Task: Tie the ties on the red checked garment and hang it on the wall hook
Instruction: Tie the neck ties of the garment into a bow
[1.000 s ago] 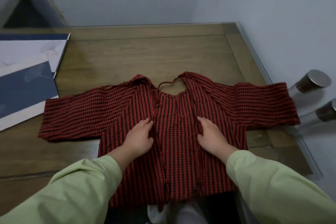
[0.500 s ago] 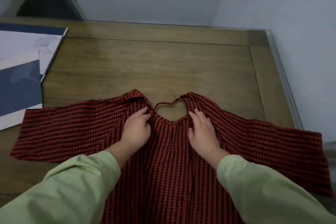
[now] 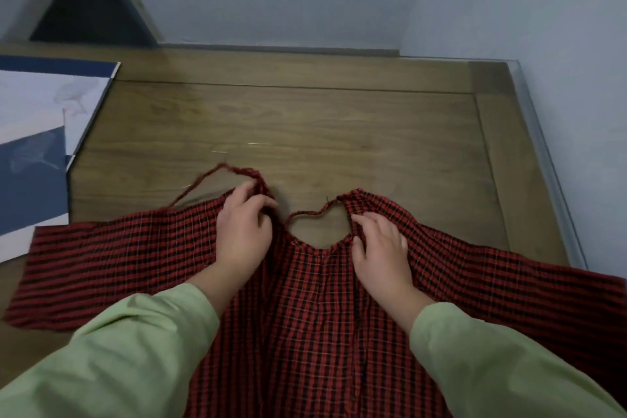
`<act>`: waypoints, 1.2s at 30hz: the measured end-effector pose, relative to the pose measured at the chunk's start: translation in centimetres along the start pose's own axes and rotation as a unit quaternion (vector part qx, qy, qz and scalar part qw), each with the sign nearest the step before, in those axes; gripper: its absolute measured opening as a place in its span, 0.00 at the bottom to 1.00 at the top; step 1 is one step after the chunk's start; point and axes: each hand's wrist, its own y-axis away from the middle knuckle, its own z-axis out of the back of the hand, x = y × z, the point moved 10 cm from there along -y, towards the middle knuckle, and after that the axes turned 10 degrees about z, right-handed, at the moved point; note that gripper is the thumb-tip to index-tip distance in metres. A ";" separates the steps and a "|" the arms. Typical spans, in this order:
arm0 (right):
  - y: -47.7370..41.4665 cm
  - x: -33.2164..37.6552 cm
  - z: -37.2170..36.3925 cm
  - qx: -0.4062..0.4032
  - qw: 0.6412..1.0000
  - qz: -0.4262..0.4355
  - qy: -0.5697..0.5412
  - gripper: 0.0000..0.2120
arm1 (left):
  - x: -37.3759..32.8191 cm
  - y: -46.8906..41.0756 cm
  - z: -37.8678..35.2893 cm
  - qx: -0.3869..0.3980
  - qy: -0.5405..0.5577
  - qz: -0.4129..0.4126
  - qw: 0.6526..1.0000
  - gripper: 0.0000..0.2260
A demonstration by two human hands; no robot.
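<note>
Red checked garment (image 3: 315, 302) flat on wooden surface (image 3: 288, 119), neckline just beyond both hands. Left hand (image 3: 242, 234) has moved up from garment front to left neck edge, now pinched on left tie (image 3: 210, 180), which it has lifted clear and which trails out to its left. Right hand (image 3: 381, 248) fingers spread, pressing right neck edge; right tie (image 3: 314, 214) lies slack between hands, ungrasped. Judgement: tying just starting; right tie needs picking up next. Hook not in view.
</note>
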 end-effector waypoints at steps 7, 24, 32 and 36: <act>-3.0 3.2 0.1 0.006 0.995 0.051 -0.084 0.18 | -2.9 -0.9 -0.8 0.037 0.017 -0.105 0.994 0.13; -6.0 6.2 -4.8 0.152 0.981 0.115 0.018 0.15 | -1.6 -7.1 -4.2 0.113 0.035 0.006 0.993 0.15; -6.8 5.2 -1.3 0.039 0.983 0.107 -0.144 0.04 | -5.2 -7.0 -4.9 0.109 0.036 -0.109 0.987 0.06; -8.0 4.0 0.8 -0.021 0.958 0.032 -0.286 0.05 | -5.9 -6.7 -5.5 0.127 0.089 -0.089 0.984 0.08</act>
